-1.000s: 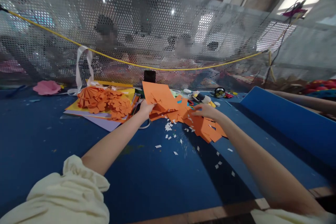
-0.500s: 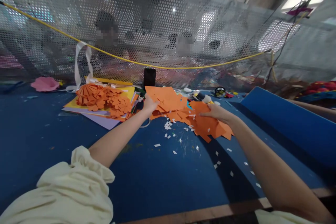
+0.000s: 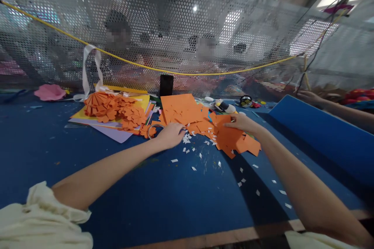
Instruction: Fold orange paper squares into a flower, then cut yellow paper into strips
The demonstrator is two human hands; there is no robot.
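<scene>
I look down on a wide blue table [image 3: 175, 202] closed off at the back by a perforated metal screen [image 3: 175, 35]. A slanted blue board [image 3: 315, 132] walls in the right side, and a co-worker's hand [image 3: 306, 96] rests on its far edge, well apart from mine.

A loose pile of orange paper pieces [image 3: 181, 111] lies mid-table, between my two hands. Left of it, a stack of coloured sheets [image 3: 113, 135] carries orange paper flowers [image 3: 117, 111]. I judge that the stack serves as a tray keeping the flowers clear of the mess.

My right hand [image 3: 242, 122] lies palm down on the right part of the pile with its fingers stretched out and gripping nothing. A flat hand like that would pin light sheets so they cannot slide.

My left hand [image 3: 171, 134] sits at the pile's near edge with its fingers loosely curled onto the table. I cannot tell whether they pinch a piece.

A pale ring [image 3: 152, 130] lies just beside the left hand. White scraps [image 3: 187, 140] are scattered across the table in front of the pile, thickest beside the left hand.
</scene>
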